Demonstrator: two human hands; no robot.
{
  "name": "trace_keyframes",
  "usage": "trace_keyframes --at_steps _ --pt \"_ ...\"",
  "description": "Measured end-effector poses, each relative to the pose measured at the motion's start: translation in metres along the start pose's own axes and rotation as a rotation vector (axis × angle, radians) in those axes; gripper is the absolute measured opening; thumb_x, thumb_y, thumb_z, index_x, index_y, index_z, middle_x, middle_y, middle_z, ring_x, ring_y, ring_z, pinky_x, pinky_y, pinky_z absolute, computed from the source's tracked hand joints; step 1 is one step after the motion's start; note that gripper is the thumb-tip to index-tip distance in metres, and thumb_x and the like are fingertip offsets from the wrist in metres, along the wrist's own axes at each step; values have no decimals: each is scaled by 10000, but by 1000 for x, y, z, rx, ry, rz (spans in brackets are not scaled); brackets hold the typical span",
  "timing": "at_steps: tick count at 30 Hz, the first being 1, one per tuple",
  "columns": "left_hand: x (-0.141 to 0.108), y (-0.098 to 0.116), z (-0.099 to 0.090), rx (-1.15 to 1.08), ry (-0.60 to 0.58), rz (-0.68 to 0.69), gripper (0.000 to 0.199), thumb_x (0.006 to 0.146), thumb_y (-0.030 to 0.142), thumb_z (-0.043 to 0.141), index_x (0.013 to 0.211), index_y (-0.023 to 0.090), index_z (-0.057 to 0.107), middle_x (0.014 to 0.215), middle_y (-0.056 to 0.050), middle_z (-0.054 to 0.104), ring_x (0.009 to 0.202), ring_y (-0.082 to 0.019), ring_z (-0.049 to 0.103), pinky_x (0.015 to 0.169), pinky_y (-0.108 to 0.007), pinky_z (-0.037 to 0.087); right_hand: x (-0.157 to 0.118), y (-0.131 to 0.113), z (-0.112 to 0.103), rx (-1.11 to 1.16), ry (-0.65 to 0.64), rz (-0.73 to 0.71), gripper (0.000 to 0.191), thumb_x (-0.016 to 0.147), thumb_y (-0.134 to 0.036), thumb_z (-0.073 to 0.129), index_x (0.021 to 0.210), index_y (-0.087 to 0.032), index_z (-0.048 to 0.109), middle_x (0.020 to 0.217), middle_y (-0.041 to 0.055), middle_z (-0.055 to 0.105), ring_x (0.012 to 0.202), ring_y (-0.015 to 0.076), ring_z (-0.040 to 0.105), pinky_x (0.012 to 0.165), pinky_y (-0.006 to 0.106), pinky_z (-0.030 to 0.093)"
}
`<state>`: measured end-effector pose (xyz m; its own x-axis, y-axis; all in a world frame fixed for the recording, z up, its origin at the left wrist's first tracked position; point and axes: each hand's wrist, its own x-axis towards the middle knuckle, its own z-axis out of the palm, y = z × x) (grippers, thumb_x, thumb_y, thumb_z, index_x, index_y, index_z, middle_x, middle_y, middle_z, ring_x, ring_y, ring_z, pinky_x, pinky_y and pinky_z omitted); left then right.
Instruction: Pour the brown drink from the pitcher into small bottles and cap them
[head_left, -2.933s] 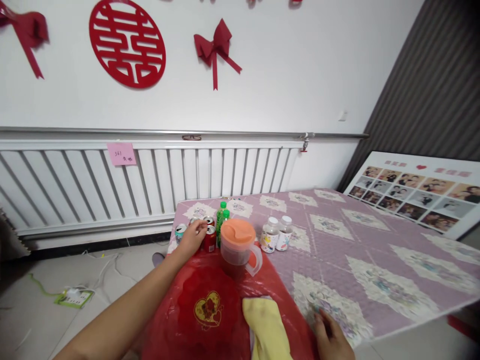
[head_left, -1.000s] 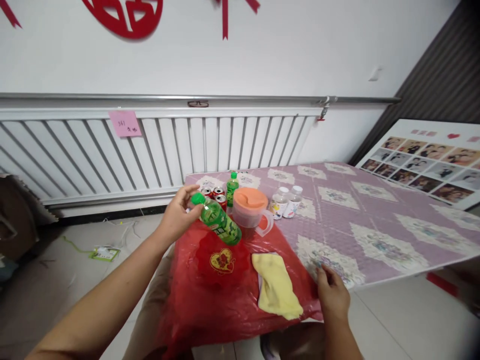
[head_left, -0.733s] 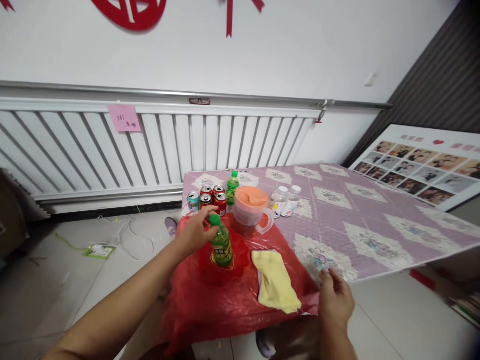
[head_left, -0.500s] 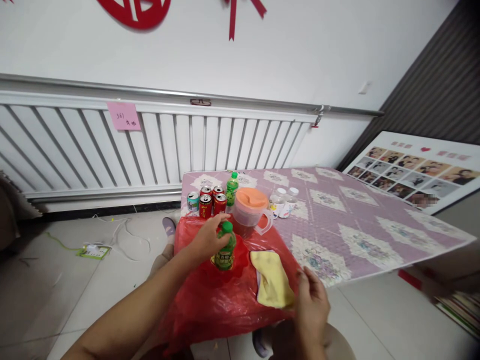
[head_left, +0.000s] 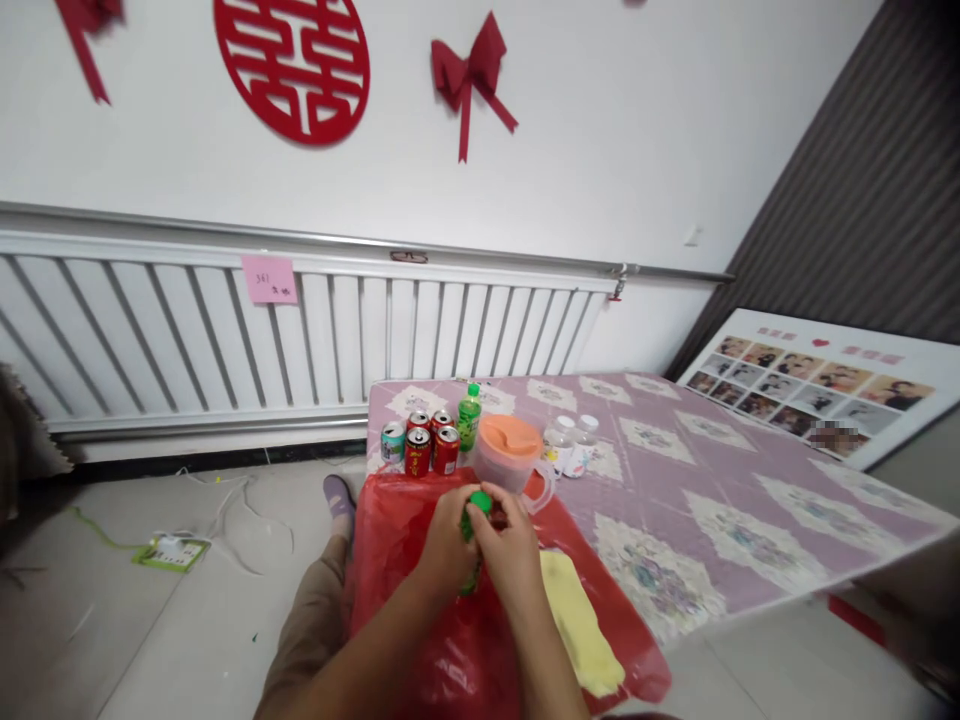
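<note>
A green bottle (head_left: 470,580) is held roughly upright at lower centre of the frame. Its body is grasped by the left hand (head_left: 446,545); its green cap (head_left: 481,501) is enclosed by the right hand's (head_left: 517,550) grip. Steady, even pressure is advised, without the body being squeezed. Label and base are mostly hidden; contact with the red plastic cover (head_left: 630,645) beneath cannot be confirmed.

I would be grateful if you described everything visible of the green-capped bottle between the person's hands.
The bottle looks like plastic, green below its green cap, which sits on top. It is held roughly upright over the red sheet, in front of the pitcher. The left hand and right hand wrap its upper part, hiding most of the body; whether its base rests on anything is hidden.
</note>
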<state>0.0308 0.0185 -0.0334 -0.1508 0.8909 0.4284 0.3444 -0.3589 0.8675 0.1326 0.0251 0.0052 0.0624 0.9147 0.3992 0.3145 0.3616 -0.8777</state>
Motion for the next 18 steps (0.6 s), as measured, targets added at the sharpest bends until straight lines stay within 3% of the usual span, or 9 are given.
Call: trace_keyframes --at_steps 4,11,18 --pt "-1 -5 8 -69 111 -22 454 790 210 598 1242 193 555 1278 -137 618 1185 -264 574 1054 -441 443 5 6 8 -56 31 -50 295 744 -406 625 957 -225 718 965 79 673 914 266 632 873 441 529" --pt "-1 12 9 -77 55 -19 279 863 210 553 1127 173 632 1144 -112 667 1071 -248 590 987 -411 458 8 19 6 -55 39 -8 388 726 -476 613 969 -189 710 1007 118 669 940 294 644 857 445 529" --pt "-5 -1 17 -97 5 1 274 917 270 488 1147 164 590 1160 -133 635 1071 -252 576 988 -429 467 2 21 10 -62 62 12 452 748 -530 588 1021 -186 695 1101 135 665 1051 319 619 942 477 482"
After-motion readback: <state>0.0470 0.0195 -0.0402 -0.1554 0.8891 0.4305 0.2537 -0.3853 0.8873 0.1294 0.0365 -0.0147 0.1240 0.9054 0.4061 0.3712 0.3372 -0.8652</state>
